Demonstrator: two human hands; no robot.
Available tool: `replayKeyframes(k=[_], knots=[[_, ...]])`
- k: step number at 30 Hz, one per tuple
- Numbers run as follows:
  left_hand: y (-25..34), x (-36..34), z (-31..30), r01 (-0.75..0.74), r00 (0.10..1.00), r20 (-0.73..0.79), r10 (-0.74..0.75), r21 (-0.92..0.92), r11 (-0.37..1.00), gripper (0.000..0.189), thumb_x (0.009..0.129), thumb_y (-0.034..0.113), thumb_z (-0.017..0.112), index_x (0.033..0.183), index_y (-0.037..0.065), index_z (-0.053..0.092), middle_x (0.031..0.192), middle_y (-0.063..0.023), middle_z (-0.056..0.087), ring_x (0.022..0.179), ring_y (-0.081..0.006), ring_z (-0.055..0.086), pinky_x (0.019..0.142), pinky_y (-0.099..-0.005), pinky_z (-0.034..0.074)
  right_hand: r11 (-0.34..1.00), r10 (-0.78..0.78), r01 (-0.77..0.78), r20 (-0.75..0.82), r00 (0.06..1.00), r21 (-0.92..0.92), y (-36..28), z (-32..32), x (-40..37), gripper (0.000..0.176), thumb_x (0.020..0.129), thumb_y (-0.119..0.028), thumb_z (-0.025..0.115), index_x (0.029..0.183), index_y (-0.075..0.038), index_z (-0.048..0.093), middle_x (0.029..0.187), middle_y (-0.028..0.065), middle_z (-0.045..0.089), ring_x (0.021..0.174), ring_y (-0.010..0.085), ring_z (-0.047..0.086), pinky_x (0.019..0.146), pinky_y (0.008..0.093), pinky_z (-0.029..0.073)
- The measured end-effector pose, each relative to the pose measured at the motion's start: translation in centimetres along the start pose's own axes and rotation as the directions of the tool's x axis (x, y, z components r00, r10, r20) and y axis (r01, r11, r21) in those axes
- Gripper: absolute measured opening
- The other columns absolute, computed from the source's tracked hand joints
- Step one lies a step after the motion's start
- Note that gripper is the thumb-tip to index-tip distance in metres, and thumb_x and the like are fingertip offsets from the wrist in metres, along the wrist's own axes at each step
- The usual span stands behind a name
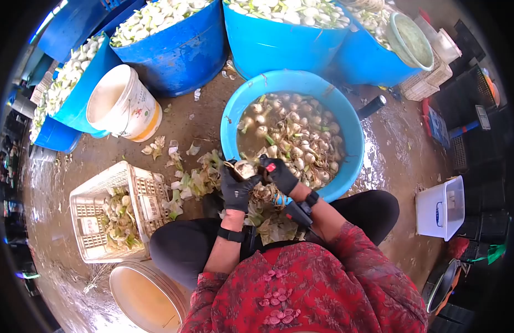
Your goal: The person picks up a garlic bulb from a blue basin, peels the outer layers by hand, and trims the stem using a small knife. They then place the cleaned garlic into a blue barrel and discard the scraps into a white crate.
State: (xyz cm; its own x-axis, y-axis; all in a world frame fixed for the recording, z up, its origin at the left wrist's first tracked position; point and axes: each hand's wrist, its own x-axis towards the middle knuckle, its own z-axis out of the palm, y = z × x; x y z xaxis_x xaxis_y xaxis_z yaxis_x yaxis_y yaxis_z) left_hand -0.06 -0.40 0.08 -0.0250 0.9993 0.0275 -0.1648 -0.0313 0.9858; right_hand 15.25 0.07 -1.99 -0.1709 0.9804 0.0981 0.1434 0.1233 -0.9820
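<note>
My left hand (236, 188), in a black glove, is wrapped around a white bulb (245, 169) with dry outer skin, garlic- or onion-like, over the near rim of a round blue tub (354, 139). Close against the bulb's right side is my right hand (280, 176), also gloved in black, its fingers curled. A small red patch shows at its fingers; what they hold, I cannot tell. Many similar bulbs (307, 150) with roots and stalks lie in murky water inside the tub. Peeled skins and leaves (199, 177) are heaped on the floor left of my hands.
Large blue vats (174, 55) of white trimmed bulbs line the back. A white bucket (126, 105) stands to the left, with a slatted crate (102, 191) of bulbs nearer me. Another bucket (149, 297) is at lower left. A clear plastic bin (440, 208) stands right on the wet floor.
</note>
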Motion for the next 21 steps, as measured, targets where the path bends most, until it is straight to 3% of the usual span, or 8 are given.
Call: replayKeyframes(k=[1,3,10,16,17,18,19,21], knots=[[-0.8,-0.1,0.2,-0.072,0.997,0.020,0.071,0.071,0.995,0.059,0.050,0.005,0.079,0.099,0.005,0.045,0.093,-0.0046,0.051,0.082,-0.0151,0.051,0.073,-0.0267,0.044,0.950,0.177,-0.157,-0.054,0.983,0.269,-1.4,1.6,-0.2,0.041,0.087,-0.039,0.042,0.090,-0.001,0.059,0.063,-0.0014,0.053,0.057,0.0074,0.047,0.054,0.0256,0.041],[-1.5,-0.1,0.1,-0.186,0.983,0.053,0.178,0.258,0.948,0.061,0.051,-0.001,0.076,0.102,0.003,0.044,0.094,-0.0044,0.052,0.083,-0.0149,0.052,0.072,-0.0272,0.046,0.880,0.225,-0.171,-0.071,0.972,0.444,-1.9,3.0,0.5,0.045,0.086,-0.041,0.044,0.092,0.001,0.058,0.065,-0.0014,0.054,0.059,0.0060,0.046,0.055,0.0252,0.042],[-1.4,-0.1,-0.2,-0.091,0.996,0.042,0.084,0.186,0.978,0.059,0.050,-0.001,0.077,0.099,0.004,0.044,0.093,-0.0046,0.052,0.083,-0.0152,0.053,0.072,-0.0273,0.047,0.971,0.184,-0.179,-0.013,0.983,0.159,-1.5,1.5,0.8,0.046,0.086,-0.040,0.045,0.088,0.005,0.058,0.061,0.0024,0.053,0.058,0.0065,0.046,0.052,0.0260,0.040],[-1.4,0.0,-0.1,-0.043,0.995,0.079,0.053,-0.125,0.991,0.055,0.055,-0.004,0.073,0.103,0.003,0.046,0.093,-0.0060,0.055,0.083,-0.0162,0.055,0.070,-0.0281,0.048,0.972,0.221,-0.224,0.045,0.974,0.066,-1.1,0.8,0.0,0.038,0.085,-0.034,0.047,0.085,0.002,0.059,0.056,0.0084,0.050,0.053,0.0114,0.045,0.050,0.0267,0.037],[-1.3,0.1,-0.3,0.080,0.996,0.069,-0.065,-0.233,0.969,0.050,0.059,-0.003,0.071,0.102,0.003,0.048,0.090,-0.0064,0.056,0.082,-0.0172,0.056,0.070,-0.0283,0.049,0.951,-0.192,0.164,-0.085,0.978,-0.263,-0.1,1.1,-0.1,0.031,0.083,-0.028,0.050,0.080,0.002,0.055,0.057,0.0108,0.050,0.051,0.0141,0.043,0.050,0.0288,0.037],[-1.1,0.3,-0.5,0.198,0.980,0.071,-0.185,-0.338,0.920,0.044,0.062,-0.001,0.069,0.101,0.003,0.050,0.088,-0.0067,0.057,0.080,-0.0183,0.057,0.069,-0.0285,0.049,0.677,-0.588,0.447,-0.064,0.807,-0.584,-0.4,1.3,0.0,0.026,0.082,-0.022,0.052,0.074,0.003,0.052,0.059,0.0132,0.051,0.049,0.0169,0.040,0.050,0.0309,0.037],[-2.4,0.7,-1.0,0.201,0.979,0.063,-0.192,-0.374,0.905,0.026,0.074,0.014,0.062,0.096,0.005,0.053,0.083,-0.0074,0.059,0.074,-0.0197,0.059,0.067,-0.0298,0.049,0.679,-0.585,0.445,-0.065,0.809,-0.584,-0.8,1.1,-0.3,0.026,0.082,-0.022,0.052,0.074,0.003,0.052,0.059,0.0132,0.051,0.049,0.0169,0.040,0.050,0.0309,0.037],[-3.0,1.5,-1.8,0.535,0.786,0.206,-0.583,-0.698,0.475,0.028,0.080,0.031,0.054,0.093,0.007,0.054,0.082,-0.0077,0.060,0.070,-0.0205,0.059,0.058,-0.0296,0.049,0.970,-0.042,0.083,0.175,0.984,-0.229,-2.0,0.1,-1.0,0.022,0.079,-0.020,0.057,0.076,0.001,0.055,0.060,0.0159,0.052,0.047,0.0179,0.040,0.049,0.0322,0.037]])
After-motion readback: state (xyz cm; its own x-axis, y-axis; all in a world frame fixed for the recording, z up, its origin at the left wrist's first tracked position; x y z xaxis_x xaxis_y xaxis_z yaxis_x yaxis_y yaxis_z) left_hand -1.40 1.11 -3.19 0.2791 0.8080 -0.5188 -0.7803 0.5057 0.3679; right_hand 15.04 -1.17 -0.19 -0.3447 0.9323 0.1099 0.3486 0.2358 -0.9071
